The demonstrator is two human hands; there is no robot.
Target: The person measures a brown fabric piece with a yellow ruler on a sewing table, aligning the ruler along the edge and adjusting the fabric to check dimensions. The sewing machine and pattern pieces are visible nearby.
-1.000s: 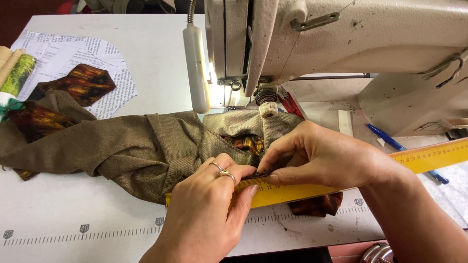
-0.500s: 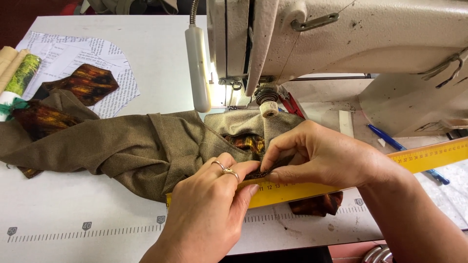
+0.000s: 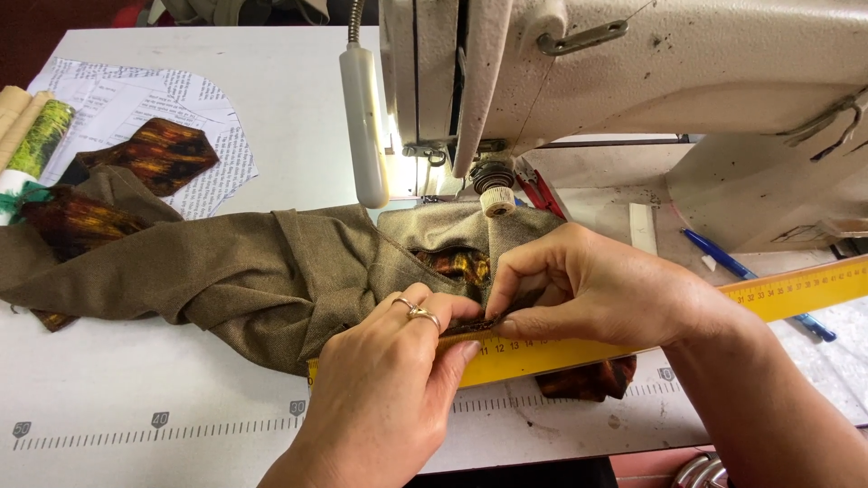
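Olive-brown fabric [image 3: 244, 280] lies bunched across the middle of the white sewing table [image 3: 136, 398], one end trailing toward the left edge and the other drawn up under the head of the cream sewing machine [image 3: 651, 81] at the back right.

Head view: both hands meet at the near edge of the cloth, just in front of the machine. The left hand [image 3: 384, 398], with rings on two fingers, has its fingertips closed down on the fabric's edge, pinning it against a yellow ruler [image 3: 787, 294]. The right hand [image 3: 588, 289] is curled, thumb and forefinger pinched shut on the same edge just beside the left fingertips, apparently to keep a fold in line with the ruler's scale. The ruler runs slantwise from under the hands out toward the right edge of the table, resting over the cloth so the edge can be read against it. A patch of dark orange-patterned lining [image 3: 457, 264] shows through an opening in the cloth behind the hands, and more of it pokes out beneath the ruler.

A white lamp [image 3: 363, 126] hangs beside the needle area, lighting the work. Printed paper [image 3: 136, 99] sits near the back left corner with a patterned cut piece [image 3: 154, 154] on it. A blue pen [image 3: 750, 276] lies by the machine base on the right.
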